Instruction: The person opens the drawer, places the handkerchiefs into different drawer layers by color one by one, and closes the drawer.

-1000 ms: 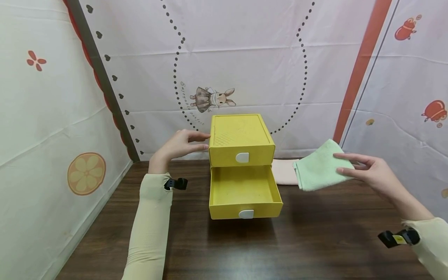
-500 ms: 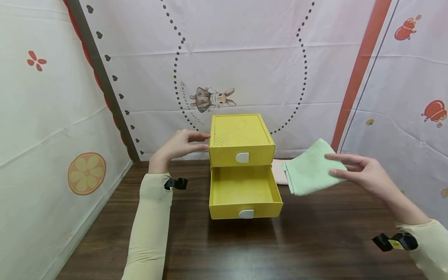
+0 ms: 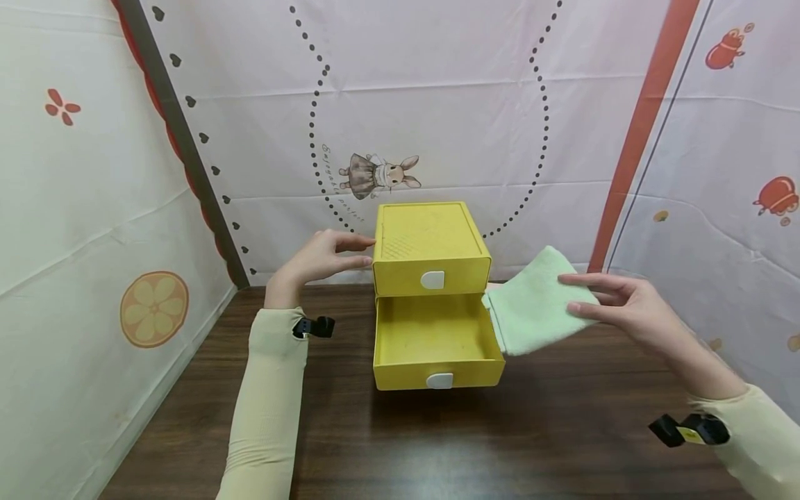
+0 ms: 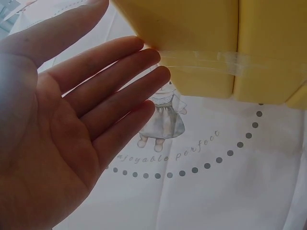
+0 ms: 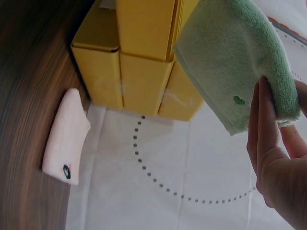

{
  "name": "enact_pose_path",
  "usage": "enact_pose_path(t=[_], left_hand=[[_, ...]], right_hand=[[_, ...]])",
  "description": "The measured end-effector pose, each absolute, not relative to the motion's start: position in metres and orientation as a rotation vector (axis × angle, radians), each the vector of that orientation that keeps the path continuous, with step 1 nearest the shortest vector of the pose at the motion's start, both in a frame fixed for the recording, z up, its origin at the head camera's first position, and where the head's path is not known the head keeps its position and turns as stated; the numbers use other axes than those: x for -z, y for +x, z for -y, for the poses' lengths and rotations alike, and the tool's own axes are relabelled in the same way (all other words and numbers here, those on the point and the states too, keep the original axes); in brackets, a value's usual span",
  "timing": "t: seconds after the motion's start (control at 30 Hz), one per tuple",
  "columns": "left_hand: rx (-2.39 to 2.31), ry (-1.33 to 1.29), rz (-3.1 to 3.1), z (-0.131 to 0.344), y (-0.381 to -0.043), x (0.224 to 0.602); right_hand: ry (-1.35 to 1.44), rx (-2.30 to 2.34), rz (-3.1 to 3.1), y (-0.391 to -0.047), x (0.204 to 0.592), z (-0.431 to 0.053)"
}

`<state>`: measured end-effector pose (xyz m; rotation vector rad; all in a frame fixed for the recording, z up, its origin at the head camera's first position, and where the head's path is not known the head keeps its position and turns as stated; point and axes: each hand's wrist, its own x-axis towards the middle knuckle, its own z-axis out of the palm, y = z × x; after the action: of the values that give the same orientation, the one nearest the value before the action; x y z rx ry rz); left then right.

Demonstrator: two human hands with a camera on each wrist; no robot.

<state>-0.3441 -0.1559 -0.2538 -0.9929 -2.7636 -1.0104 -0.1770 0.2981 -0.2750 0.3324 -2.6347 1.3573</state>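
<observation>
A folded mint-green towel hangs in the air, pinched at its right edge between the thumb and fingers of my right hand. Its left corner overlaps the right rim of an extended lower drawer in the head view; whether they touch cannot be told. The drawer belongs to a yellow cabinet whose upper drawer is pushed in. At the cabinet's left side is my left hand, fingertips at the wall. The left wrist view shows that hand's fingers fairly straight, holding nothing.
A folded pink towel lies on the dark wooden table, right of the cabinet, mostly covered by the green one in the head view. Printed cloth walls stand behind and at both sides. White tabs mark the drawer fronts.
My right hand has carried the green towel leftward, from beside the pink towel to the open drawer's right rim. My left hand and the cabinet have stayed put.
</observation>
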Motion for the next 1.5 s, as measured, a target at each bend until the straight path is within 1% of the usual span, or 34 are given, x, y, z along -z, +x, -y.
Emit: enact_pose_path(t=[0.8, 1.27, 1.5], left_hand=[[0.986, -0.981, 2.77, 0.156, -0.343, 0.255], [0.986, -0.985, 2.766, 0.157, -0.343, 0.255], [0.974, -1.019, 2.771, 0.156, -0.342, 0.253]], right_hand=[[0.547, -1.616, 2.596, -0.198, 0.287, -0.244], [0.59, -1.75, 2.51, -0.205, 0.298, -0.219], [0.552, -1.799, 2.498, -0.203, 0.302, -0.208]])
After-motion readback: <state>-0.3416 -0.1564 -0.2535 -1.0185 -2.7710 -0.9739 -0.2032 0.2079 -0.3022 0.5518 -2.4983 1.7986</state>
